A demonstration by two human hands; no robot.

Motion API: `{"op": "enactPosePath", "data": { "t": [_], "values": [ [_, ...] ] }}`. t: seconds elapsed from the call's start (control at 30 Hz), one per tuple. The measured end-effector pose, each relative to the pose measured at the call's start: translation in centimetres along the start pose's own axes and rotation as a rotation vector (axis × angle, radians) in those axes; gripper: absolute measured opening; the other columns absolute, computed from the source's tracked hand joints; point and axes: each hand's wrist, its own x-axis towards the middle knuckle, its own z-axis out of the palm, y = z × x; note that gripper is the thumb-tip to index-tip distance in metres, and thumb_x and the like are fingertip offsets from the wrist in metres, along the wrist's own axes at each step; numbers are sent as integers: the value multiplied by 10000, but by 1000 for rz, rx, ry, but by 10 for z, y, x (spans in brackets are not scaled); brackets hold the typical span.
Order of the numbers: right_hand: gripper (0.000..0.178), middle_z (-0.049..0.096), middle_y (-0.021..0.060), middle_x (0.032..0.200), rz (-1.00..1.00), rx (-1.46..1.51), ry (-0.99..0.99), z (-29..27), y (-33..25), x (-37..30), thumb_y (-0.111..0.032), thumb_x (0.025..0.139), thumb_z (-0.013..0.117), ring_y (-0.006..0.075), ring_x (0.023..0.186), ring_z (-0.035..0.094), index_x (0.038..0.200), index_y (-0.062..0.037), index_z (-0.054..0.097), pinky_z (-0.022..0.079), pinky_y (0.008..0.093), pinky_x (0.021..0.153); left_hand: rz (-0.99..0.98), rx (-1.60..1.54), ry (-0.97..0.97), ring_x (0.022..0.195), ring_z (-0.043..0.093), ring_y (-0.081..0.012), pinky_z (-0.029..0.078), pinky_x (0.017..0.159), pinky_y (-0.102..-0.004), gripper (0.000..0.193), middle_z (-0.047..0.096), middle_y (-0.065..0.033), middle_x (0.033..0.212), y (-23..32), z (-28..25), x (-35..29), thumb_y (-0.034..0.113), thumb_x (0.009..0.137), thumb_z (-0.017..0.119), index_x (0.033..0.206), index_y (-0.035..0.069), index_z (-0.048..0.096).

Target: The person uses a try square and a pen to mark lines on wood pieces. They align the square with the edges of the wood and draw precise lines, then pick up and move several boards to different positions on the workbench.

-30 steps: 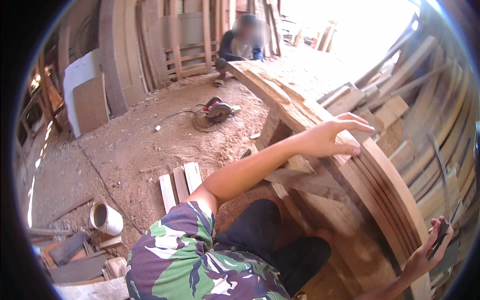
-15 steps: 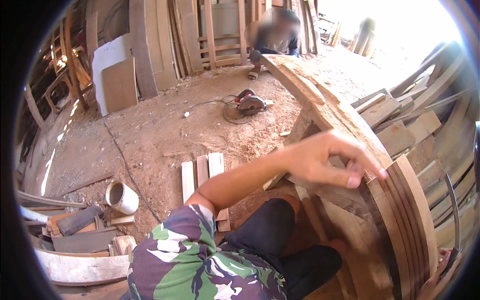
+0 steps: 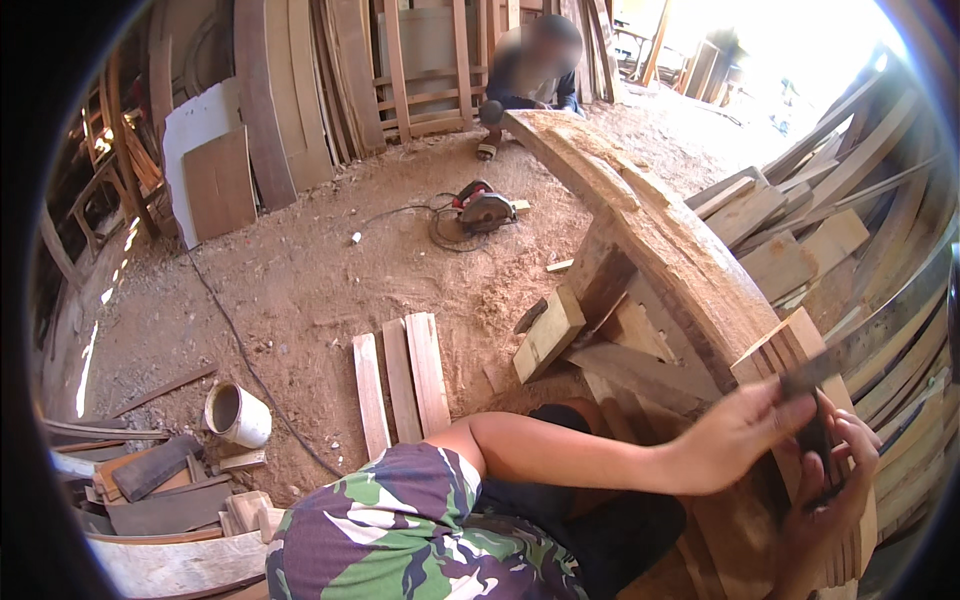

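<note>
A try square [image 3: 812, 440], with a dark stock and a long blade blurred by motion, is held over a stack of planks [image 3: 765, 358] at the right. My left hand [image 3: 735, 430] reaches across and is closed on the square near its corner. Lower down, my right hand [image 3: 840, 480] has its fingers wrapped round the stock. The planks stand side by side at the near end of a long, rough wooden beam [image 3: 660, 230]. Both hands hide much of their upper edges.
A person [image 3: 535, 65] crouches at the beam's far end. On the dusty floor lie a circular saw [image 3: 484, 208] with its cord and several pale strips [image 3: 400, 375]. A white bucket [image 3: 238, 415] and offcuts [image 3: 170, 490] are at the left. Stacked lumber [image 3: 820, 240] lines the right side.
My left hand has moved down and right from above the planks and closed on the square. My right hand has raised the square from the lower right edge and turned its blade sideways.
</note>
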Motion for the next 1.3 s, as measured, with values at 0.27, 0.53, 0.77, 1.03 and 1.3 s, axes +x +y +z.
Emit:
{"op": "enactPosePath", "data": {
  "t": [0.27,0.53,0.77,1.03,1.3],
  "values": [
    [512,716,239,1333,129,-568,-256,-85,48,-19,-349,1090,762,356,1196,716,1413,36,666,560,442,1084,279,77,445,930,764,-270,607,1023,-560,486,669,-76,982,64,-144,-32,497,1221,393,1261,64,610],
    [400,705,200,1259,258,-167,-169,-68,91,-54,-265,1078,753,294,1190,696,1340,22,659,542,410,1049,317,475,278,861,570,-118,517,841,-318,486,593,-34,977,68,-92,16,462,1228,417,1366,22,572],
    [356,692,207,1290,279,-58,153,-100,96,-76,-286,1060,748,327,1254,653,1206,13,621,451,442,1154,742,810,-189,1007,571,-489,499,850,-529,332,503,-261,1097,-1,24,108,38,1029,667,1307,-10,493],
    [437,771,133,1267,487,-153,251,-138,73,-98,-288,962,853,277,1252,705,1258,-6,697,481,396,1142,516,1256,-385,1048,674,-394,524,947,-485,225,656,-229,1113,8,46,107,63,1093,635,1283,-16,545],
    [561,762,145,1324,591,26,117,-156,98,-125,-165,841,935,286,1344,669,1327,-35,687,455,402,1185,463,1446,-612,1205,626,-486,501,1063,-507,298,613,-291,1289,-9,60,119,151,1112,657,1288,-28,496]
  ]
}}
